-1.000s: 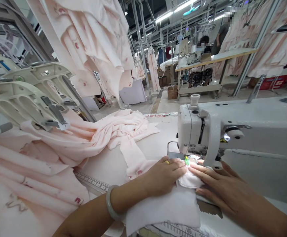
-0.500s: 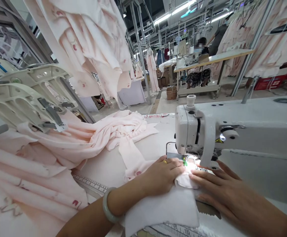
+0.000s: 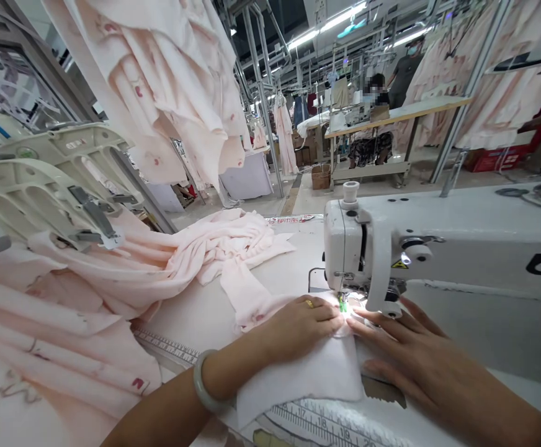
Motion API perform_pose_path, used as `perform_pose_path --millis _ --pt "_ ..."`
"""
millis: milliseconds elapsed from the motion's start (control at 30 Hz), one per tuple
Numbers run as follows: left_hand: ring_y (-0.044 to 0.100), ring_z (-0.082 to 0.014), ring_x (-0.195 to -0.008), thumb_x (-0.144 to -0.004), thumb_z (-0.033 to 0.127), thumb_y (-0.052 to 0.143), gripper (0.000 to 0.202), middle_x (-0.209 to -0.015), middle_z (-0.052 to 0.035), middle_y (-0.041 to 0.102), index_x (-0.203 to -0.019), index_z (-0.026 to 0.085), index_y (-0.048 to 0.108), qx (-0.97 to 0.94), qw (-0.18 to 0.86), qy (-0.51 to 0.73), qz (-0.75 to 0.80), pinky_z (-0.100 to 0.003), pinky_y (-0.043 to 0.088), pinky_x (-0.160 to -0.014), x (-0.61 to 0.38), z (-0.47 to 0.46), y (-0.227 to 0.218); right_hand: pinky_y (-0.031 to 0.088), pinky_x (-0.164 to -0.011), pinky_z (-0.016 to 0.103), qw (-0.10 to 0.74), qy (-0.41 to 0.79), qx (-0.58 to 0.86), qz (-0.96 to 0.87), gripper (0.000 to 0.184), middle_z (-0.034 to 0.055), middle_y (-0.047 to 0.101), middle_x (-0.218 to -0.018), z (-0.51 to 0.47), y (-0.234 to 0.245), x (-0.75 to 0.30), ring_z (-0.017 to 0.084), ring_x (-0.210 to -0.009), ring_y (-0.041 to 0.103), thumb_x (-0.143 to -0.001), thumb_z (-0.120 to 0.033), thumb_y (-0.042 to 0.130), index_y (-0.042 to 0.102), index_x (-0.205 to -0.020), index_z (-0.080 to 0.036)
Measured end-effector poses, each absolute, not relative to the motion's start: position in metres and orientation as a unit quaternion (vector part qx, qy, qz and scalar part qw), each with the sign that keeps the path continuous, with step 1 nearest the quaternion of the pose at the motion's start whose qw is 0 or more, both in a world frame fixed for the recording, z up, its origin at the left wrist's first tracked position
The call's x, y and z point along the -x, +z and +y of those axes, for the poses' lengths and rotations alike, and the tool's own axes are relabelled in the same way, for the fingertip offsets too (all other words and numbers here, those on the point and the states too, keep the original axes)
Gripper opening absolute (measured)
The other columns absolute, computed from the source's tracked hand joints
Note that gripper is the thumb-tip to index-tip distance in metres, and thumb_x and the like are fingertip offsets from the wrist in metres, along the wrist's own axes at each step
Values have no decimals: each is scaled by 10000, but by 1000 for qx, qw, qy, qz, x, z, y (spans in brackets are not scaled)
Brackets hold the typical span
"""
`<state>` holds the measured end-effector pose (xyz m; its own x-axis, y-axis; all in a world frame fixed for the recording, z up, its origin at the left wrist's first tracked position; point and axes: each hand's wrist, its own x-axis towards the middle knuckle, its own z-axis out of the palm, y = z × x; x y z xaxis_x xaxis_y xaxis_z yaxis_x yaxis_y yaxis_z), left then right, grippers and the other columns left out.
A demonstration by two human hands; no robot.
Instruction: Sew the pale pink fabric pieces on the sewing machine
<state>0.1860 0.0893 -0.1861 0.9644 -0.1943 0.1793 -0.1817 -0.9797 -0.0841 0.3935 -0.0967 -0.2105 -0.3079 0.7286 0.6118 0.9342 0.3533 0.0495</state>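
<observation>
My left hand [image 3: 298, 326] lies flat, fingers stretched, pressing a pale pink fabric piece [image 3: 308, 375] onto the bed of a white sewing machine [image 3: 438, 242]. A pale bangle sits on that wrist, a ring on one finger. My right hand [image 3: 405, 357] also rests flat on the fabric, fingertips close to the lit needle area [image 3: 344, 302]. Both sets of fingertips nearly meet under the machine head.
A heap of pink printed fabric [image 3: 159, 267] covers the table's left side, running to the piece under my hands. A ruler strip [image 3: 326, 422] marks the table's front edge. Pink garments [image 3: 172, 81] hang overhead. People sit at a distant table [image 3: 401, 112].
The fabric has fed away from me under the needle, my hands sliding forward with it. The view has shifted slightly, so the machine appears further left.
</observation>
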Motion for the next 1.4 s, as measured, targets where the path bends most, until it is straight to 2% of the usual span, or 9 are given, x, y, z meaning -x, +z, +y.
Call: perform_pose_path --millis 167,333,400,600,800,967,1133,1233,1400 --pt "683 -200 -1267 -1126 175 533 246 -1275 -91 767 -1298 102 694 986 101 -54 119 -309 534 -1148 -189 86 -176 259 -1275 462 250 -202 541 -777 544 34 774 -1333 -96 -218 -390 266 -1200 726 -1147 -547 506 502 -1651 -343" --pt "672 -210 -1319 -1127 152 514 275 -1311 -123 759 -1325 58 681 988 99 -47 108 -309 535 -1161 -194 88 -178 28 -1373 494 232 -181 577 -762 456 42 765 -1349 -96 -231 -395 291 -1261 705 -1146 -527 485 616 -1542 -341" --pt "684 -206 -1316 -1119 119 499 291 -1382 -136 738 -1343 50 671 992 90 -43 82 -307 551 -1145 -197 91 -181 0 -1386 527 211 -154 602 -755 462 53 768 -1342 -98 -235 -398 314 -1314 685 -1133 -537 514 634 -1525 -326" --pt "663 -202 -1384 -1115 115 496 307 -1450 -115 719 -1365 105 675 994 59 -69 61 -336 520 -1221 -196 98 -185 227 -1367 628 209 -96 612 -757 461 59 753 -1382 -100 -232 -407 337 -1323 693 -1092 -531 592 667 -1510 -349" --pt "672 -204 -1363 -1106 127 526 295 -1327 -115 775 -1341 122 705 993 17 -82 88 -364 543 -1205 -194 100 -184 157 -1390 581 224 -156 568 -777 531 57 753 -1390 -98 -231 -404 303 -1317 700 -1096 -564 608 614 -1566 -314" --pt "695 -207 -1298 -1057 74 550 305 -1367 -123 748 -1322 104 697 998 -1 -52 43 -340 556 -1159 -202 106 -181 214 -1378 604 216 -109 609 -756 452 57 736 -1421 -99 -232 -405 327 -1358 675 -1112 -512 572 665 -1512 -324" --pt "692 -199 -1285 -1050 59 526 320 -1366 -118 740 -1310 139 694 998 -9 -56 37 -333 545 -1150 -203 106 -181 291 -1355 606 218 -78 619 -751 431 35 783 -1306 -99 -225 -410 336 -1317 698 -1107 -550 551 705 -1456 -349" --pt "686 -210 -1299 -1015 24 523 369 -1392 -129 728 -1337 125 674 998 -10 -59 33 -354 544 -1162 -201 106 -185 342 -1315 659 221 -72 622 -748 428 27 802 -1223 -99 -225 -412 341 -1266 722 -1120 -590 511 726 -1410 -362" --pt "651 -217 -1370 -1008 22 505 441 -1444 -123 702 -1423 126 614 998 3 -66 16 -369 509 -1210 -200 104 -191 362 -1274 740 202 -35 629 -750 466 62 791 -1264 -97 -224 -412 356 -1279 713 -1113 -636 489 735 -1388 -353"
